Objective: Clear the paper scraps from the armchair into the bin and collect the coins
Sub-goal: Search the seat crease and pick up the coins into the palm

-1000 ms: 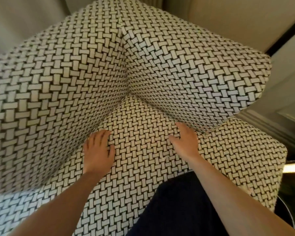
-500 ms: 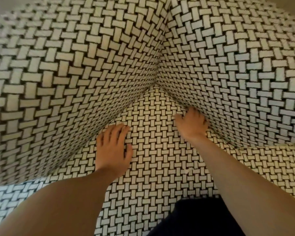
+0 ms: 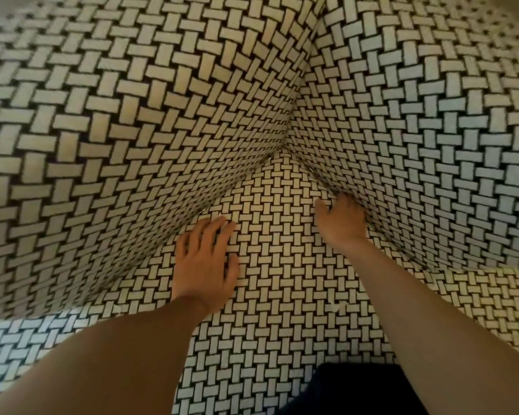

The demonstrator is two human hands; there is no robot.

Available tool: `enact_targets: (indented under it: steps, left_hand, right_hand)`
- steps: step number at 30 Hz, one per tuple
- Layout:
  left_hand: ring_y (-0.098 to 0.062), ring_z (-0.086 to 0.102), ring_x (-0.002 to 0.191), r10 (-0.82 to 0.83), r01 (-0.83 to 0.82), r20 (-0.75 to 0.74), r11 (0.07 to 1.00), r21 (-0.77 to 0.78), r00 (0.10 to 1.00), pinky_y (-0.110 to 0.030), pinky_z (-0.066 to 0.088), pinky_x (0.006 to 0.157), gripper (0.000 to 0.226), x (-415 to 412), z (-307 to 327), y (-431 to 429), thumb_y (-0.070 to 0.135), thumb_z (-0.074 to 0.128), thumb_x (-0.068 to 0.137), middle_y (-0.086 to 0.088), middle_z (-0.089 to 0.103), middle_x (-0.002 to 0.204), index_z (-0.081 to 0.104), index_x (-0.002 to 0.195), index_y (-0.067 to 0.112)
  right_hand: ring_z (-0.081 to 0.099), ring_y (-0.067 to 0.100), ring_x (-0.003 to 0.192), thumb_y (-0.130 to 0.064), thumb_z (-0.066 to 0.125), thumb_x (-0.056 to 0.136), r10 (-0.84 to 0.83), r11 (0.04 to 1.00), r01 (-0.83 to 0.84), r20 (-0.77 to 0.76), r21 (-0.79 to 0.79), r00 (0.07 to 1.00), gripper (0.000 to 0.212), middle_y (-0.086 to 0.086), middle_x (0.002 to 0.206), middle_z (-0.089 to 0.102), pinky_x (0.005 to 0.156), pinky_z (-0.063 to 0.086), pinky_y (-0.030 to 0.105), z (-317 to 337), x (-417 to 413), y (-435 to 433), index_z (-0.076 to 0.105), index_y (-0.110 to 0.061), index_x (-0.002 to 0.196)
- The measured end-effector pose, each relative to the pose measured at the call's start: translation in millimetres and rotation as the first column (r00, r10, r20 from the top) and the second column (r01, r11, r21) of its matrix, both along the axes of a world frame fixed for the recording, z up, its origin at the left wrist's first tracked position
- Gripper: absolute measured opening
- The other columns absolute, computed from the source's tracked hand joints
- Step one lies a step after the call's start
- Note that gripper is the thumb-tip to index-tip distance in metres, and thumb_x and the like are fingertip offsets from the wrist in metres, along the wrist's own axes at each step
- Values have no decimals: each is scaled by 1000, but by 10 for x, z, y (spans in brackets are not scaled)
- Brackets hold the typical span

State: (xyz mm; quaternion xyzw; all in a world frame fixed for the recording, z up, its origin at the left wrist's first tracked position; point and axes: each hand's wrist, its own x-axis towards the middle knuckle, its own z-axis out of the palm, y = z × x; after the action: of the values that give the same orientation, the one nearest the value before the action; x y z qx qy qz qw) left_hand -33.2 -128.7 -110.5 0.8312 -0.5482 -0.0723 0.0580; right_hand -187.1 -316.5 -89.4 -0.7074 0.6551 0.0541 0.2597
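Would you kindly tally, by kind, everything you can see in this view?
Hands: 2, left hand and right hand
Armchair: 1
White fleck, perhaps a paper scrap: 1
Dark garment: 1
Total: 5

**You have leaned in, and your right hand has gone into the crease**

A second ago you could see the top edges of the black-and-cream basket-weave armchair [image 3: 132, 130] and the room behind it; now its fabric fills nearly your whole view. Your right hand [image 3: 340, 218], which lay flat on the woven seat cushion [image 3: 282, 280], has slid forward, and its fingers are now dug into the seam under the right side panel, tips hidden. Your left hand [image 3: 206, 262] has spread its fingers on the seat.
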Motion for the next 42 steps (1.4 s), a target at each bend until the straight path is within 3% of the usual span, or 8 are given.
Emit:
enact_targets:
  steps: [6, 14, 18, 23, 26, 29, 37, 42]
  left_hand:
    - [-24, 32, 128, -1, 1, -2, 1000, -6, 1000, -47, 27, 104, 53, 2, -6, 3, 40, 32, 85, -2, 42, 138, 42, 133, 19]
    - [-24, 33, 127, -17, 17, 16, 999, -33, 1000, -44, 20, 103, 52, 7, -14, 3, 39, 33, 85, -2, 43, 136, 45, 132, 18]
    - [-24, 33, 128, -17, 18, 18, 999, -34, 1000, -43, 19, 104, 53, 10, -18, 7, 39, 33, 85, -3, 45, 136, 46, 132, 17]
    - [-24, 33, 128, -12, 12, 18, 1000, -27, 1000, -43, 21, 103, 52, 8, -25, 7, 39, 32, 86, -2, 44, 136, 43, 132, 18]
    - [-24, 32, 129, -12, 12, 17, 1000, -29, 1000, -43, 20, 104, 52, 9, -31, 13, 40, 33, 86, -2, 43, 137, 42, 132, 19]
    - [-24, 32, 128, -9, 10, 16, 999, -33, 1000, -43, 20, 103, 52, 9, -30, 12, 39, 33, 85, -2, 44, 136, 42, 132, 18]
    - [-23, 31, 129, -12, 12, 14, 999, -34, 1000, -43, 20, 103, 54, 14, -32, 10, 39, 35, 85, -2, 45, 137, 44, 133, 17]
    - [-24, 32, 128, -18, 19, 22, 998, -52, 1000, -42, 20, 103, 53, 8, -24, 7, 38, 36, 84, -3, 46, 136, 45, 132, 17]
  right_hand:
    - [38, 30, 131, -40, 50, 93, -27, 995, 48, 220, -91, 975, 59, 12, 142, 42, 111, 31, 43, -80, -112, -3, 37, -6, 139]
    - [50, 22, 117, -5, 52, 92, 406, 849, -241, 288, -471, 867, 31, 7, 124, 58, 106, 38, 34, -88, -225, 484, 56, -7, 123]
    - [57, 15, 103, -16, 59, 85, 492, 822, -309, 325, -478, 808, 17, -3, 97, 68, 97, 43, 33, 25, -166, 598, 71, -14, 97]
    - [56, 5, 77, -17, 58, 91, 259, 931, -67, 520, -358, 814, 16, -10, 83, 67, 74, 43, 17, 288, -93, 491, 73, -11, 91]
    - [57, 13, 80, -15, 53, 94, 89, 926, 74, 404, -371, 910, 22, 6, 99, 68, 69, 40, 14, 279, -179, 329, 68, -6, 108]
    - [55, 31, 110, -26, 47, 94, -42, 967, 92, 209, -236, 977, 39, 15, 121, 59, 94, 45, 36, 199, -249, 164, 53, -4, 126]
    - [21, 36, 138, -40, 28, 96, 10, 1000, -14, -272, -15, 962, 63, 21, 151, 26, 114, 15, 44, 178, 3, 105, 23, 1, 144]
    - [15, 34, 141, -47, 24, 95, 51, 999, -49, -304, 14, 951, 69, 20, 152, 22, 115, 9, 44, 179, -40, 28, 23, 1, 145]
